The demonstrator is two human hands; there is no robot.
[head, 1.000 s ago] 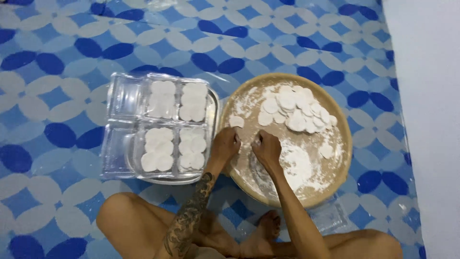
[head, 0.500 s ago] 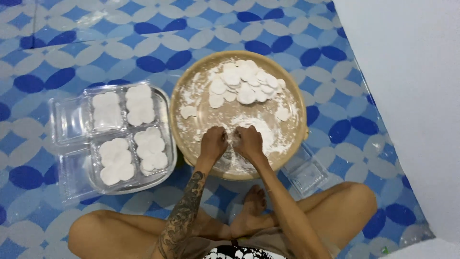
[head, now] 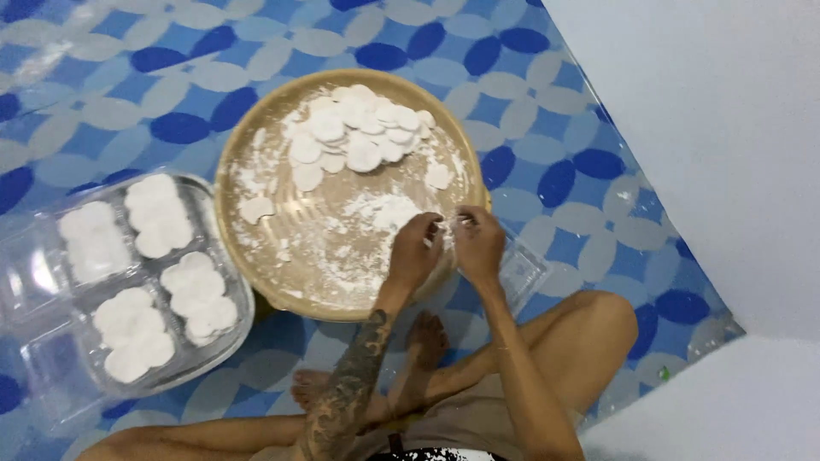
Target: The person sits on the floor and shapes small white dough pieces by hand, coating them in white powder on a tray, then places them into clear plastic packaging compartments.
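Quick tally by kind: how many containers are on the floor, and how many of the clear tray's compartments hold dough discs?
Round tan tray: 1
Clear compartment tray: 1
Small clear container: 1
Total containers: 3
Filled compartments, clear tray: 4

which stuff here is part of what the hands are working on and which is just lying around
In use:
- left hand and right hand, fingertips together over the flour
- round floured tray
- white dough discs piled on it
- clear compartment box, filled with discs

Lying about:
- clear lid under the tray's edge
- patterned floor mat
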